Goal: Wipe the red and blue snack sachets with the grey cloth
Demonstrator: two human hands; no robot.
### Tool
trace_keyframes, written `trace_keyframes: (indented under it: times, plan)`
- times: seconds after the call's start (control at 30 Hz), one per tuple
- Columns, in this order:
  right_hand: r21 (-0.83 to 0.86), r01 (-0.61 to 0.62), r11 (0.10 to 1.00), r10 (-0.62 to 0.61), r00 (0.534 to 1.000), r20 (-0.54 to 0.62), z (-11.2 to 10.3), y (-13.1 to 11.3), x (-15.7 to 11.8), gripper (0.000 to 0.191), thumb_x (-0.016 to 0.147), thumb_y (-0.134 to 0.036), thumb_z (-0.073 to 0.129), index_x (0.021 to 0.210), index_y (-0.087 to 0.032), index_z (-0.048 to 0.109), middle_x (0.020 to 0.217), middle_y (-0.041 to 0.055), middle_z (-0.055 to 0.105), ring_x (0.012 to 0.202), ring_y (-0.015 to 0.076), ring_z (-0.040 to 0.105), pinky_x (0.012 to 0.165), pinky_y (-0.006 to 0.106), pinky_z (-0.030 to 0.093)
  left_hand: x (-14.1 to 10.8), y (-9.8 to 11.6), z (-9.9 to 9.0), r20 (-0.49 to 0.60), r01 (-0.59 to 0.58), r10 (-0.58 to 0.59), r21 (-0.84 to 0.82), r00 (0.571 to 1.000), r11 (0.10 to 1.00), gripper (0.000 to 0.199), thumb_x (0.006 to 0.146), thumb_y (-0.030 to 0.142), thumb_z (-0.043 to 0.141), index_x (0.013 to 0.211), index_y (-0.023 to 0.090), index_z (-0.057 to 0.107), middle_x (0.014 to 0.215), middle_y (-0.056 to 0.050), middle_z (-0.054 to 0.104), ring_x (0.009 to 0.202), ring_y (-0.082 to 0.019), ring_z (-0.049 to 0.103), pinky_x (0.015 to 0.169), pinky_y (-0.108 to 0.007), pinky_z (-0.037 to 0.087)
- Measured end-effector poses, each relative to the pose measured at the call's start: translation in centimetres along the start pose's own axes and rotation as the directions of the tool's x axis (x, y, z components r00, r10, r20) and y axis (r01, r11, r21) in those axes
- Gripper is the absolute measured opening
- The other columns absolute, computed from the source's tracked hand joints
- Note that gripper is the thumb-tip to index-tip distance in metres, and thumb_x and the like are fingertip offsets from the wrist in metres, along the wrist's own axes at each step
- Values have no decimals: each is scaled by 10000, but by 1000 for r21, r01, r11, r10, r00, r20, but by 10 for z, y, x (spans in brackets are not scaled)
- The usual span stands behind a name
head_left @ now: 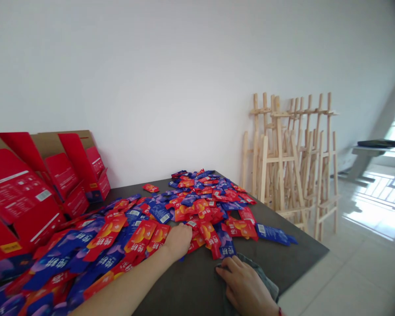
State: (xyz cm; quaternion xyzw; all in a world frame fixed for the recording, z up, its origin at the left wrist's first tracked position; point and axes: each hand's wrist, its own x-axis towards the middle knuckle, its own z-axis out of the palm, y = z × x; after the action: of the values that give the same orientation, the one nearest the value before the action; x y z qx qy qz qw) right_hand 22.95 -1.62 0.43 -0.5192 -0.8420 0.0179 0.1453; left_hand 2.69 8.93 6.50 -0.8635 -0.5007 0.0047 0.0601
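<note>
A strip of dark counter lies between the left hand and right hand; heaped red-and-blue sachets block the way ahead and leftward.

Wooden easels leaning against a white wall, on pale floor tiles

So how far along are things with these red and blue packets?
Done: the packets lie spread over the dark table. In hand: the left hand rests on them, the right hand on a grey cloth. Left: the main heap remains loose, beside open red cartons.
</note>
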Motion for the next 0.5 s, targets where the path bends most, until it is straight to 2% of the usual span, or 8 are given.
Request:
trace_keyframes:
  times: [0.17, 0.23, 0.27, 0.3, 0.33, 0.37, 0.43, 0.5]
  plan:
    - [30, -7, 1000, 7, 1000, -18, 5, 1, -1, 443, 714, -104, 525, 1108, -276, 630, 1047, 22, 597, 966, 200, 533, 833, 309, 440, -41, 5, -17, 36, -38, 38, 19, 999, 999, 330, 832, 10, 335, 972, 76, 627, 898, -187, 690, 892, -290, 661, 759, -408, 504]
    - [60, 0, 998, 2, 1000, -30, 4, 2, -2, 454, 711, -92, 510, 1111, -270, 629, 1050, 23, 597, 966, 200, 533, 837, 313, 440, -65, 8, -22, 58, 16, -10, -101, 998, 995, 312, 874, 71, 318, 966, 95, 616, 867, -171, 695, 827, -270, 678, 742, -393, 507]
    - [83, 7, 997, -4, 999, -38, 2, 2, -2, 459, 717, -85, 498, 1118, -269, 626, 1056, 24, 597, 970, 197, 533, 843, 310, 439, -76, 9, -23, 97, 77, -55, -239, 994, 968, 314, 904, 129, 300, 964, 106, 607, 846, -157, 699, 767, -250, 686, 708, -367, 511]
    - [113, 10, 994, -5, 999, -51, -2, 2, -2, 464, 726, -78, 483, 1127, -266, 621, 1066, 25, 596, 977, 192, 532, 852, 304, 436, -86, 10, -21, 175, 160, -93, -420, 980, 893, 333, 929, 198, 273, 978, 118, 592, 833, -139, 703, 700, -226, 688, 650, -332, 513]
    - [146, 6, 989, 4, 997, -71, -7, 3, -2, 468, 738, -71, 468, 1140, -261, 614, 1082, 28, 593, 986, 186, 532, 859, 295, 433, -94, 10, -17, 279, 259, -106, -603, 955, 755, 354, 941, 269, 253, 1009, 130, 572, 830, -122, 708, 636, -202, 682, 578, -293, 502]
    - [181, -6, 984, 23, 995, -96, -12, 2, -2, 468, 753, -66, 453, 1153, -254, 605, 1098, 32, 590, 994, 180, 531, 865, 285, 431, -100, 11, -11, 390, 365, -82, -738, 917, 567, 364, 935, 335, 260, 1053, 141, 544, 833, -108, 712, 577, -180, 669, 502, -256, 476]
    - [240, -37, 970, 76, 985, -154, -22, -2, -1, 452, 783, -64, 427, 1168, -238, 591, 1122, 41, 580, 1012, 172, 526, 874, 273, 426, -108, 13, 5, 539, 528, 15, -831, 842, 175, 418, 873, 451, 358, 1145, 155, 475, 854, -96, 720, 506, -148, 638, 397, -199, 407]
    - [268, -22, 963, 75, 979, -190, -29, -12, 2, 432, 799, -72, 431, 1170, -233, 580, 1137, 41, 569, 1026, 169, 516, 882, 270, 419, -111, 16, 23, 571, 576, 79, -814, 817, -76, 529, 763, 517, 499, 1145, 153, 460, 851, -105, 725, 478, -127, 614, 364, -164, 367]
